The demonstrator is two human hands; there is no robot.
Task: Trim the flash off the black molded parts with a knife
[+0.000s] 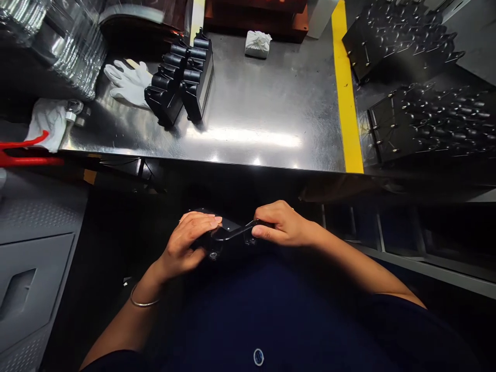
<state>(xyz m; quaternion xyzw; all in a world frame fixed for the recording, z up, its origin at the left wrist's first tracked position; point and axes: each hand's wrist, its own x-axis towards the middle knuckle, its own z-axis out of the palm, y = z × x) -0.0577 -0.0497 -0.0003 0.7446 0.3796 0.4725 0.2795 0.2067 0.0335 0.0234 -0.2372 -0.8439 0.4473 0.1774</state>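
One black part (228, 238) is held in the head view between the left hand (182, 243) and the right hand (284, 225), low over a dark shirt (251, 315) and below the edge of a steel bench (271, 103). The left hand is curled over the part's left end, with its fingertips (201, 221) laid on the top face, in a loose, open-palmed hold. The right hand is closed narrowly on a thin arm of the part, pinching it between thumb and fingers. A small metal stud (213, 254) is shown on the underside.

That thin arm is judged the weak point: if the pinch loosens or the part is twisted, it could slip from the fingers and be dropped past the lap. Bare skin could also mark the glossy faces, since white gloves (127, 82) are lying on the bench. Beside them, an upright stack of black parts (180, 77) could be toppled if knocked. Two black trays (430, 124) are set beyond a yellow line (346, 88).
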